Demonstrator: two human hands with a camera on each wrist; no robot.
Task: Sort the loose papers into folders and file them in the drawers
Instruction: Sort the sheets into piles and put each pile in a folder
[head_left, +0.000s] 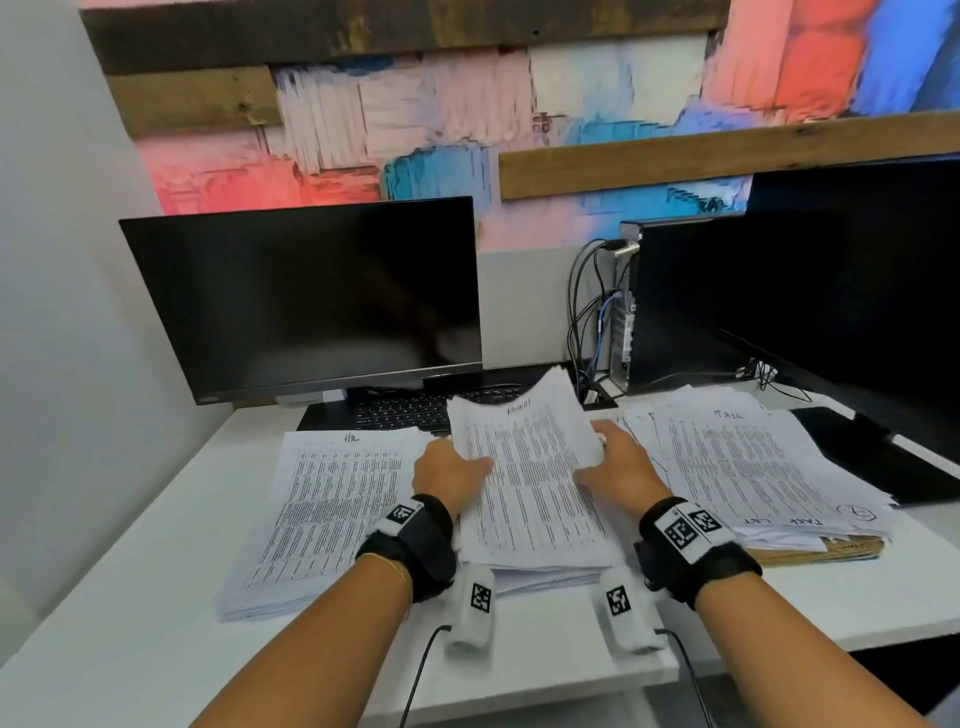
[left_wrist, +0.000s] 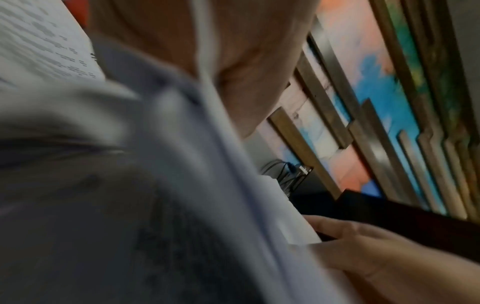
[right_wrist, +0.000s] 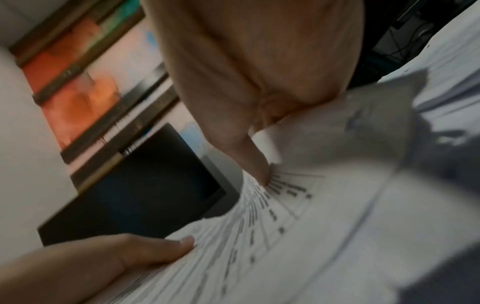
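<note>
Both forearms stretched forward over the white surface (head_left: 130, 597), wrists in black straps with coded tags. Left hand (head_left: 449, 475) at the left edge of the middle stack of papers (head_left: 535, 499), palm down, thumb laid over the top sheet and pointing right, the other fingers hidden below the lifted sheets. Right hand (head_left: 621, 467) at the right edge of the same stack, thumb on the printed face, fingers curled around and under the edge. Grip of both hands closed on a bundle of sheets, pinched between thumb above and fingers below; far end of the bundle raised and bowed upward above the keyboard (head_left: 410, 410), near end lying on the rest of the stack.

In the right wrist view, thumb tip (right_wrist: 261, 172) pressed onto the printed lines, the page curving upward around it; thumb of the other hand (right_wrist: 166, 244) resting on the opposite edge. Left wrist view blurred, mostly grey paper close to the lens; fingers of the other hand (left_wrist: 363, 242) seen against the sheet's far edge.

Three stacks side by side on the surface: left stack (head_left: 322, 514) flat with a handwritten heading, middle one in the hands, right stack (head_left: 748, 467) loosely fanned, lying on a brown folder (head_left: 831, 552) with only its edge showing. Two dark monitors behind, left monitor (head_left: 306, 296) and right monitor (head_left: 852, 291), a computer case (head_left: 626, 322) with cables between them.
</note>
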